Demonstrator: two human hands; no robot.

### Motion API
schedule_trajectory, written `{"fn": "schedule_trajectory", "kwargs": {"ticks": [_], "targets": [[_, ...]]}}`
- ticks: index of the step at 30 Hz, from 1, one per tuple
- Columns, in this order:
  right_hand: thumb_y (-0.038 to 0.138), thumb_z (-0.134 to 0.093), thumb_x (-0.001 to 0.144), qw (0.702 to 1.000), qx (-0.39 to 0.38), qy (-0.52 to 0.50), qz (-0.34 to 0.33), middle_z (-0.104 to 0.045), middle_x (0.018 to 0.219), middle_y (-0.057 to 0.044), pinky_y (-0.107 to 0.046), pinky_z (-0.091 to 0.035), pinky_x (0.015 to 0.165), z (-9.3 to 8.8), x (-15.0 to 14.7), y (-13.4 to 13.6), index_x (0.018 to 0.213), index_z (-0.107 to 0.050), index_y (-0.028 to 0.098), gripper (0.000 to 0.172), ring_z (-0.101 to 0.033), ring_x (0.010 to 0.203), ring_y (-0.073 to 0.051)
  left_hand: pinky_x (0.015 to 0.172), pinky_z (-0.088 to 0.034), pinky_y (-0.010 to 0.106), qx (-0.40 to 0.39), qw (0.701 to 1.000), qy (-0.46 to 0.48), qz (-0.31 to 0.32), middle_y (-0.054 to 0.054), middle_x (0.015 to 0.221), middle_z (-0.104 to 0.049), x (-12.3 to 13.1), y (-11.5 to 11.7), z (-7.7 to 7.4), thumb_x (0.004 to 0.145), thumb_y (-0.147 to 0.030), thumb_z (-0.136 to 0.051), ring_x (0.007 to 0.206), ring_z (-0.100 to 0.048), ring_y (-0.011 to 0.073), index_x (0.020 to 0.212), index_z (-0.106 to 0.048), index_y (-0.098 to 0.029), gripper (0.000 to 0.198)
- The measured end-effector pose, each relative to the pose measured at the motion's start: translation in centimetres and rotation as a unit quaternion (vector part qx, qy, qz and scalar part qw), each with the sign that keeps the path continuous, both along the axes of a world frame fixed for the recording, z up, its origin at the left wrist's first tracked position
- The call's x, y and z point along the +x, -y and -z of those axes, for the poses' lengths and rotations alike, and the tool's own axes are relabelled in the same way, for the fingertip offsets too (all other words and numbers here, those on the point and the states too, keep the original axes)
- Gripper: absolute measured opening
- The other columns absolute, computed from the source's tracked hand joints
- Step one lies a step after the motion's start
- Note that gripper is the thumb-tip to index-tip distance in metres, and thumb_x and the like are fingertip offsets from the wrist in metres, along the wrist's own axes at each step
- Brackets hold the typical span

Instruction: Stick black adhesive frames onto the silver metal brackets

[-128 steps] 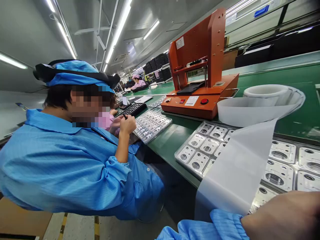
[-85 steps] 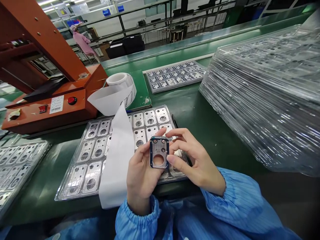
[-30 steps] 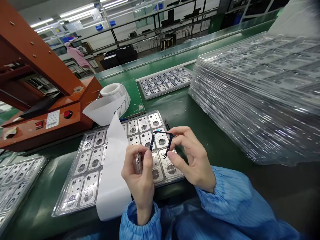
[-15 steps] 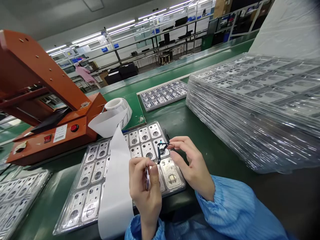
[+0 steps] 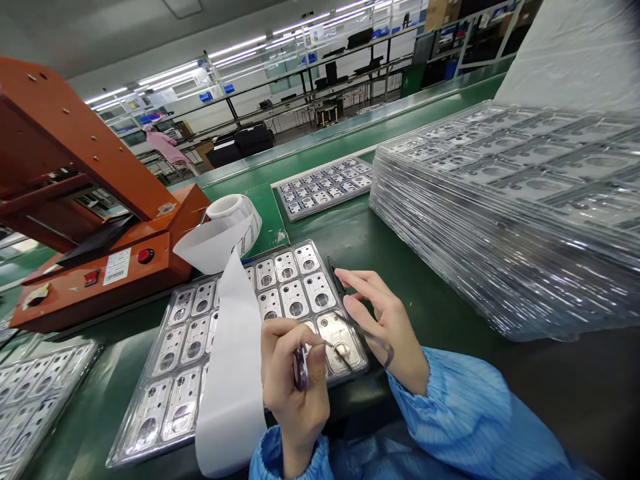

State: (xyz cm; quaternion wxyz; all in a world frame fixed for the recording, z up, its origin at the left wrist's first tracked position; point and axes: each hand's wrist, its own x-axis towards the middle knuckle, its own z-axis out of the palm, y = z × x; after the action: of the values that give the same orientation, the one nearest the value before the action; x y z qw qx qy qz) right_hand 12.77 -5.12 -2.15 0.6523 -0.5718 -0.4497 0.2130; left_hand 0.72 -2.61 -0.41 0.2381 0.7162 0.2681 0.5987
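My left hand (image 5: 295, 387) is closed on slim tweezers (image 5: 301, 368) with a shiny purplish body; their thin tip points right, over the tray. Just beyond the tip, a thin dark frame-like strip (image 5: 373, 338) is smeared by motion, passing in front of my right hand; what holds it is unclear. My right hand (image 5: 387, 327) has thumb and fingers apart, beside the tray's right edge. Near its fingertips lies a slim black stick (image 5: 336, 277). Beneath both hands sits a clear plastic tray (image 5: 135, 427) of silver metal plates, each with a round opening.
White backing paper (image 5: 233, 380) runs across the tray from a roll (image 5: 225, 207). An orange machine (image 5: 150, 230) stands left. To the right rises a tall stack of clear trays (image 5: 480, 233). Other filled trays lie behind (image 5: 325, 187) and at left (image 5: 40, 393). A person in pink (image 5: 165, 145) is far off.
The black frame that stretched between my two hands has left my right fingertips and now swings lower, blurred. My right fingers have spread. My left hand has turned slightly.
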Motion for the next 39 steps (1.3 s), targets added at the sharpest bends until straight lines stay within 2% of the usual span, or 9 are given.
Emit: {"fn": "schedule_trajectory", "kwargs": {"ticks": [2,5,8,11,20,39], "targets": [[0.022,-0.048,0.088,1.0,-0.014,0.008,-0.005,-0.055,0.114,-0.008,-0.034,-0.046,0.083,0.0,0.0,0.1,0.12,-0.059,0.017,0.035,-0.053,0.1,-0.02,0.062,-0.033,0.028,-0.024,0.999,0.024,-0.001,0.001,0.073,-0.043,0.1,0.0,0.0,0.085,-0.014,-0.052,0.069,-0.042,0.0153,0.078,-0.056,-0.021,0.011],[0.02,-0.049,0.087,1.0,-0.007,0.014,-0.018,-0.055,0.107,-0.007,-0.034,-0.045,0.082,-0.1,0.0,0.2,0.102,-0.066,0.018,0.023,-0.054,0.098,-0.02,0.061,-0.032,0.027,-0.111,0.99,0.089,-0.004,0.0,0.073,-0.042,0.1,-0.1,0.2,0.086,-0.019,-0.055,0.069,-0.041,0.0143,0.075,-0.055,-0.02,0.011],[0.018,-0.051,0.085,0.999,0.013,0.008,-0.029,-0.056,0.101,-0.007,-0.034,-0.044,0.08,-0.3,0.0,0.2,0.085,-0.065,0.018,0.014,-0.055,0.096,-0.02,0.061,-0.032,0.025,-0.232,0.963,0.135,0.004,0.0,0.074,-0.04,-0.2,-0.6,0.6,0.087,-0.026,-0.056,0.068,-0.039,0.0122,0.075,-0.054,-0.019,0.014],[0.017,-0.053,0.084,0.999,0.029,0.003,-0.039,-0.056,0.1,-0.007,-0.034,-0.043,0.08,-0.4,0.0,0.2,0.082,-0.064,0.017,0.011,-0.055,0.093,-0.019,0.061,-0.031,0.023,-0.295,0.941,0.163,0.019,-0.002,0.072,-0.041,-0.4,-1.0,0.9,0.086,-0.031,-0.059,0.065,-0.036,0.0103,0.078,-0.055,-0.019,0.014],[0.018,-0.058,0.083,0.997,0.055,0.008,-0.051,-0.054,0.099,-0.007,-0.032,-0.041,0.089,-0.9,-0.1,0.5,0.083,-0.065,0.016,0.007,-0.055,0.097,-0.018,0.065,-0.033,0.022,-0.287,0.945,0.159,-0.009,-0.002,0.071,-0.044,-0.3,-1.2,1.3,0.082,-0.033,-0.063,0.067,-0.04,0.0095,0.08,-0.059,-0.02,0.014],[0.019,-0.066,0.081,0.998,0.06,0.019,-0.018,-0.056,0.096,-0.004,-0.028,-0.042,0.085,-0.7,-0.4,0.2,0.078,-0.066,0.017,0.004,-0.056,0.093,-0.016,0.063,-0.038,0.022,-0.284,0.95,0.131,-0.02,-0.002,0.069,-0.05,-0.2,-1.3,1.3,0.079,-0.033,-0.066,0.064,-0.047,0.0099,0.084,-0.063,-0.019,0.015]]}}
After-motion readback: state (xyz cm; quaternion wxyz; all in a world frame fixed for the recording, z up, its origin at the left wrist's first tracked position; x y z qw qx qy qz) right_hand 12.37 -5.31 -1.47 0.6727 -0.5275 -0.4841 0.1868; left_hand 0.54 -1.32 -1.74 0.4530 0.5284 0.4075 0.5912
